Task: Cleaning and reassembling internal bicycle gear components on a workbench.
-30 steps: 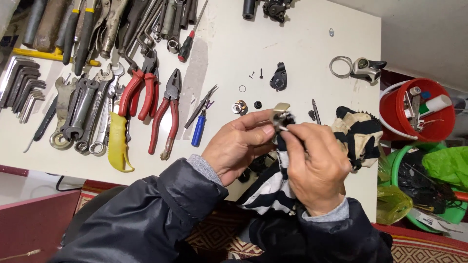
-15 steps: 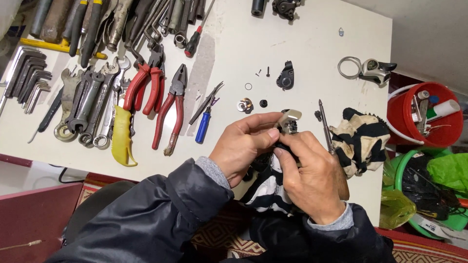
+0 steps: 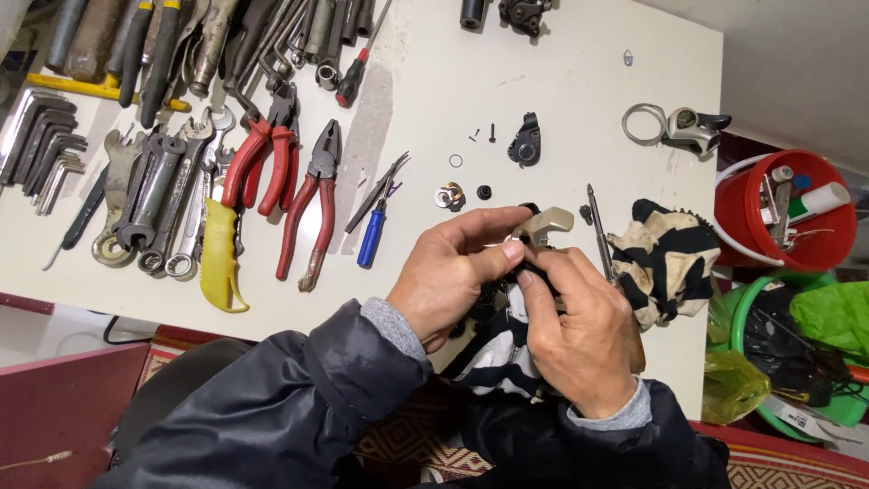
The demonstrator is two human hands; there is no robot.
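Lever (image 3: 546, 226), a small grey metal one, sits pinched between both hands just below the washer (image 3: 449, 196) on the table (image 3: 561, 81). Left hand (image 3: 457, 272) grips it; right hand (image 3: 579, 326) curls around it with a striped rag (image 3: 498, 349).

small part (image 3: 547, 224): beige-grey
rag (image 3: 668, 256): black and cream stripes
cloth under the hands (image 3: 496, 351): black and white stripes
pliers (image 3: 308, 206): red handles
knife handle (image 3: 220, 256): yellow
screwdriver (image 3: 372, 237): blue handle
bucket (image 3: 819, 260): red
table (image 3: 561, 81): white
sleeves (image 3: 299, 389): dark navy, grey cuffs
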